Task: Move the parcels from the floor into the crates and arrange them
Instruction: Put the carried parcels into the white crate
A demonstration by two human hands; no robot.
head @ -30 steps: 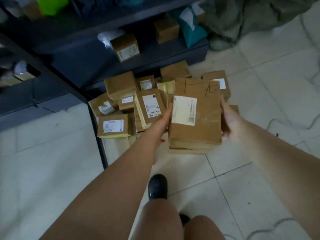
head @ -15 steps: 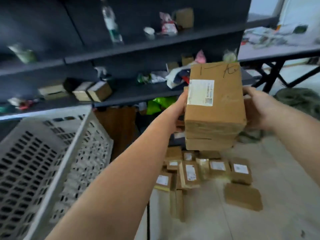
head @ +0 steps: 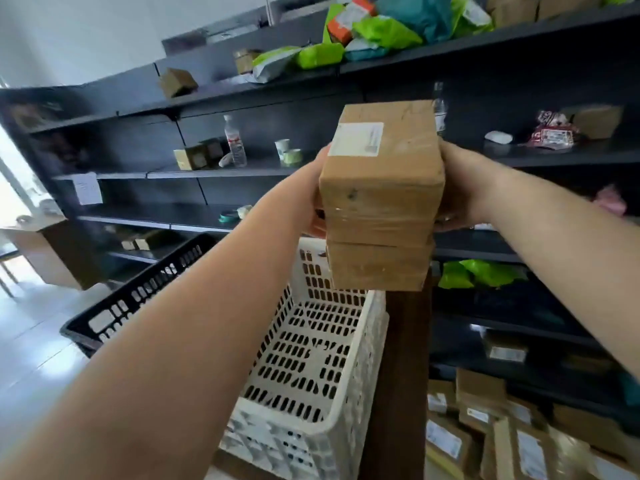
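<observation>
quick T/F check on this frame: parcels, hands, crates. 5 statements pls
1. Both hands grip a stack of brown parcels, left hand and right hand on opposite sides. True.
2. The stack already rests inside the white crate. False: it is held in the air above the crate.
3. The top parcel carries a white label. True.
4. The black crate lies right of the white one. False: it lies to its left.
5. No parcels remain on the floor. False: a pile of parcels lies at lower right.
</observation>
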